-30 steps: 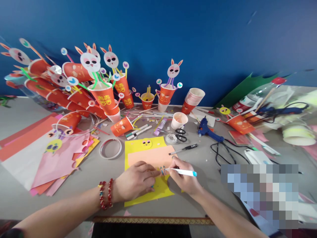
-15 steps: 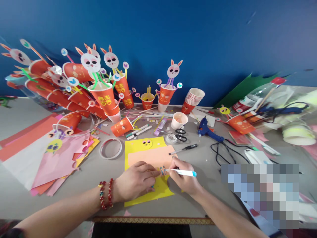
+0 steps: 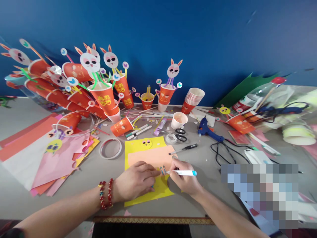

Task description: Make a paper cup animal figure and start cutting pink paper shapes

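My right hand (image 3: 184, 177) grips a white marker with a light-blue end (image 3: 184, 172), its tip down at the edge of a peach paper sheet (image 3: 148, 155). Two small pointed ear shapes (image 3: 162, 170) outlined in blue are drawn there. My left hand (image 3: 138, 178) lies across the sheet with fingers stretched out, fingertips just left of the drawn ears. A bit of blue shows under its thumb; what it is I cannot make out. Beneath the peach sheet is yellow paper (image 3: 138, 197), with a round yellow face cutout (image 3: 146, 142) near its top edge.
Beyond the papers lie a black pen (image 3: 183, 149), scissors (image 3: 181, 135), a tape roll (image 3: 110, 148) and a blue glue gun (image 3: 209, 130) with its cord. Red paper cups with rabbit faces (image 3: 102, 96) crowd the back left. Coloured paper sheets (image 3: 59, 158) spread at left.
The marker tip has shifted very slightly at the right-hand ear shape, which shows more blue outline. My left hand stays in place.
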A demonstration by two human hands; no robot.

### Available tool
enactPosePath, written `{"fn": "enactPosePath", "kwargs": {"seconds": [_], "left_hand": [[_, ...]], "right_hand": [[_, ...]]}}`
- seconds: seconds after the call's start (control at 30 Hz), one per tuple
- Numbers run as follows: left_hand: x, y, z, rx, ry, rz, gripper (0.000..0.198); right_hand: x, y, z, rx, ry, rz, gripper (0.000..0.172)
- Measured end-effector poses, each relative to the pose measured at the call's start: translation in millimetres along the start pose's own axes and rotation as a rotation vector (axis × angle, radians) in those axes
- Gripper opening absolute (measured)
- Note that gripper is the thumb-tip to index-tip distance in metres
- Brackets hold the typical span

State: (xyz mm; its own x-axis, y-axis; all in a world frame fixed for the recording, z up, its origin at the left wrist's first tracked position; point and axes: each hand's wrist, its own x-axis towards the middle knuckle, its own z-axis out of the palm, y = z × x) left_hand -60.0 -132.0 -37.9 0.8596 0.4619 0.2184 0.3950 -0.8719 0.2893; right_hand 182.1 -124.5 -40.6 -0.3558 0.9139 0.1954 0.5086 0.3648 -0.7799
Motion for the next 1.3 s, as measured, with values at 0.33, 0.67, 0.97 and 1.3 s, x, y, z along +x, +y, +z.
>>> {"fn": "enactPosePath", "kwargs": {"seconds": [0.33, 0.67, 0.97, 1.3], "left_hand": [[-1.2, -0.8, 0.2, -0.022, -0.001, -0.001, 0.019], [-1.3, -1.3, 2.0, -0.004, -0.016, -0.001, 0.018], [-0.6, -1.3, 1.6, -0.004, 0.000, 0.002, 0.018], [-1.3, -1.2, 1.7, -0.012, -0.005, 0.002, 0.018]], "right_hand": [[-2.1, 2.1, 0.2, 0.082, -0.011, 0.033, 0.018], [0.3, -0.5, 0.9, 0.013, 0.017, 0.039, 0.016], [-0.8, 0.0, 0.8, 0.034, 0.016, 0.033, 0.017], [-0.5, 1.0, 1.3, 0.013, 0.020, 0.024, 0.016]]}}
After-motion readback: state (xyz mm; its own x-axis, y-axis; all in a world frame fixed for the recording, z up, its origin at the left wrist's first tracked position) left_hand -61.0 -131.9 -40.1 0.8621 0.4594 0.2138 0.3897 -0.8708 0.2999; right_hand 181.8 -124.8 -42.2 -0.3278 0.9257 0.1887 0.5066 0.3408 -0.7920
